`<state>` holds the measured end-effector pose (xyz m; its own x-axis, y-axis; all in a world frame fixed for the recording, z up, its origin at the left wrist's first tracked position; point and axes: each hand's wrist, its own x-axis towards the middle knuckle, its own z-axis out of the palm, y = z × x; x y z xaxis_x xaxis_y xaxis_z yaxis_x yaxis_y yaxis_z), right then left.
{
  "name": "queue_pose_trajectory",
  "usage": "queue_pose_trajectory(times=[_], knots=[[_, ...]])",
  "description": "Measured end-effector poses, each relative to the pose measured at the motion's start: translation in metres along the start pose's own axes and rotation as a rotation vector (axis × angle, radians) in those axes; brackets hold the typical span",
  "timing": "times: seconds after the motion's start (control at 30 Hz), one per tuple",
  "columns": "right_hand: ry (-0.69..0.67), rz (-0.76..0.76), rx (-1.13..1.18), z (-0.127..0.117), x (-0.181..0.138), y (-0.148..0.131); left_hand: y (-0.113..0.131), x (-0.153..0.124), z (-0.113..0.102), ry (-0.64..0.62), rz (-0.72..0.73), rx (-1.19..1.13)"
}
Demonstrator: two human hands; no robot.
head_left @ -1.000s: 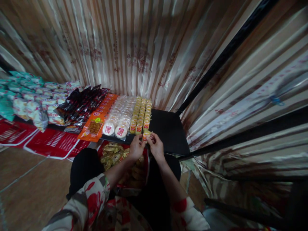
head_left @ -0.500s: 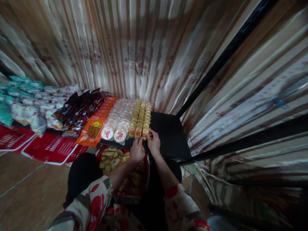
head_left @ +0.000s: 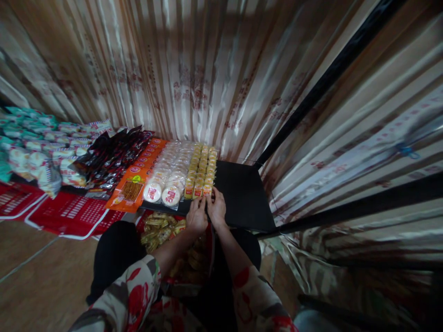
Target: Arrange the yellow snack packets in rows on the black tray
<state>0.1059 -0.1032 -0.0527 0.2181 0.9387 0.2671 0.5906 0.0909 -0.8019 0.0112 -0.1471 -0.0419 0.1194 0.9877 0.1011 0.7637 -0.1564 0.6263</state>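
With left hand [head_left: 197, 217] and right hand [head_left: 217, 208], touches yellow packs [head_left: 199, 176] near front edge of shelf [head_left: 246, 197]. Cannot tell whether clamped.

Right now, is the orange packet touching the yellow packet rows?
No, white round packets lie between the orange packet and the yellow packet rows.

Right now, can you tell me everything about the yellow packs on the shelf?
The yellow packs are small and shiny, in what looks like plastic, with reddish labels on the front ones. They're lined up in three tight rows running back toward the curtain, on the black shelf, right of the white rounds. Fingers of the left hand and right hand meet the right row's near end.
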Motion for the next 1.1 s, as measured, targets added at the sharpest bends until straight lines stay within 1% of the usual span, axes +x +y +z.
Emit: queue_pose_trajectory(times=[0.13,0.23,0.3,0.37,0.47,0.53,0.63,0.73,0.83,0.97,1.1], knots=[[0.001,0.020,0.011,0.000,-0.002,0.000,-0.001,-0.002,0.002,0.003,0.022,0.028],[0.007,0.012,0.029,-0.002,-0.003,0.001,-0.001,-0.005,0.002,0.024,0.068,0.068],[0.023,0.002,0.048,-0.004,-0.003,0.003,0.000,-0.007,0.001,0.044,0.132,0.117],[0.042,0.019,0.096,-0.005,-0.001,0.006,-0.002,-0.007,-0.001,0.051,0.227,0.182],[0.062,0.121,0.250,-0.007,0.001,0.008,-0.009,-0.004,-0.001,0.042,0.381,0.285],[0.049,0.201,0.373,-0.008,0.002,0.008,-0.016,0.000,0.001,0.056,0.448,0.345],[-0.003,0.239,0.467,-0.009,0.002,0.003,-0.022,0.006,0.004,0.105,0.505,0.396],[-0.039,0.215,0.475,-0.010,0.002,0.001,-0.025,0.013,0.006,0.131,0.544,0.397],[-0.045,0.212,0.476,-0.009,0.003,0.003,-0.027,0.019,0.006,0.135,0.582,0.394],[-0.011,0.215,0.448,-0.007,0.017,0.012,-0.031,0.025,0.008,0.166,0.621,0.408],[-0.024,0.213,0.460,-0.004,0.051,0.017,-0.031,0.028,0.017,0.252,0.618,0.437]])
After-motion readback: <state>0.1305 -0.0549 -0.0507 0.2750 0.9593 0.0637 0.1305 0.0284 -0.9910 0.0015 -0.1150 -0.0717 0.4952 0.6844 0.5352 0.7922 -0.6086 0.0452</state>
